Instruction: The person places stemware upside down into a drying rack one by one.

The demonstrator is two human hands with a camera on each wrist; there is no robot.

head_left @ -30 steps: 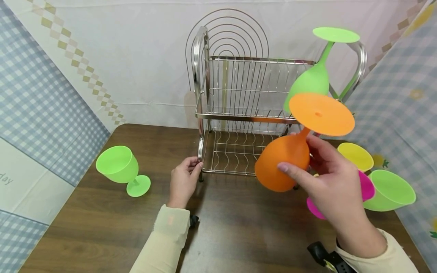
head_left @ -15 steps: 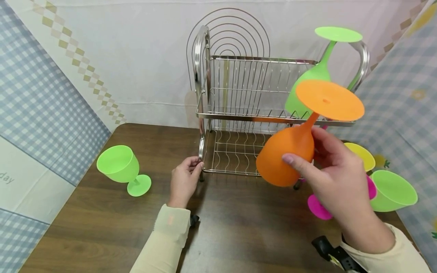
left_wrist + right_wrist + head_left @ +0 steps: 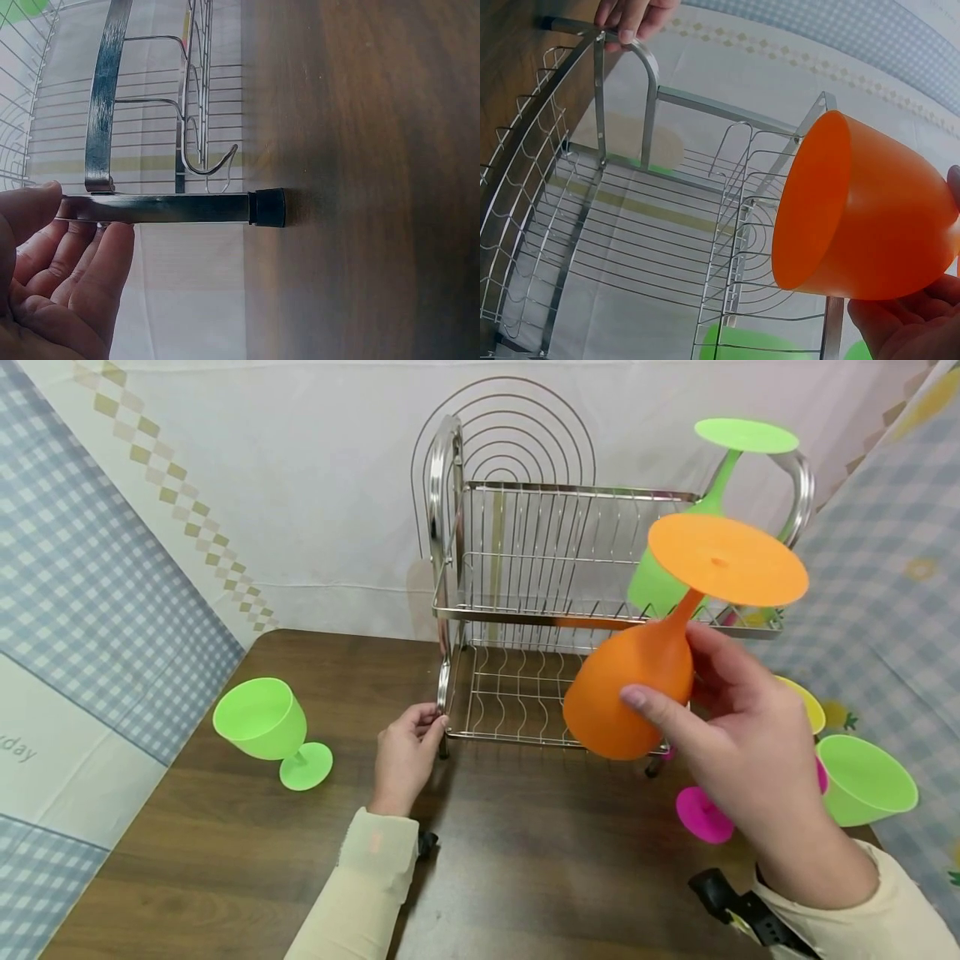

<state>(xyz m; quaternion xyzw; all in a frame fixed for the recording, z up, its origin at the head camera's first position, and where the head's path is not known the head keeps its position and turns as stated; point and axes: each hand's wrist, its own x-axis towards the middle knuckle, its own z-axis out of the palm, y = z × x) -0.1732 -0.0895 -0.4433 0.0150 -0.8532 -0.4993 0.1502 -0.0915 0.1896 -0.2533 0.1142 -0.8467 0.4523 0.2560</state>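
Note:
My right hand [image 3: 750, 735] grips an orange plastic goblet [image 3: 633, 689] by its bowl, thumb on the near side. The goblet is upside down and tilted, foot up, in front of the two-tier metal dish rack [image 3: 525, 620]. In the right wrist view the bowl of the goblet [image 3: 885, 217] faces the upper tier. With thumb and fingers, my left hand [image 3: 405, 764] pinches the rack's left front leg [image 3: 172, 208], just above its black rubber foot. An upturned green goblet [image 3: 746, 435] stands at the right end of the upper tier, partly hidden behind the orange one.
A green goblet [image 3: 258, 722] stands on the wooden table [image 3: 525, 877] at the left. Past my right hand are a magenta goblet [image 3: 703, 816], a yellow one [image 3: 810, 702] and a green one [image 3: 862, 785], partly hidden. Cloth hangs behind and on both sides.
My right hand has raised the orange goblet and shifted it slightly right, toward the upper tier. The left hand has stayed at the rack's leg.

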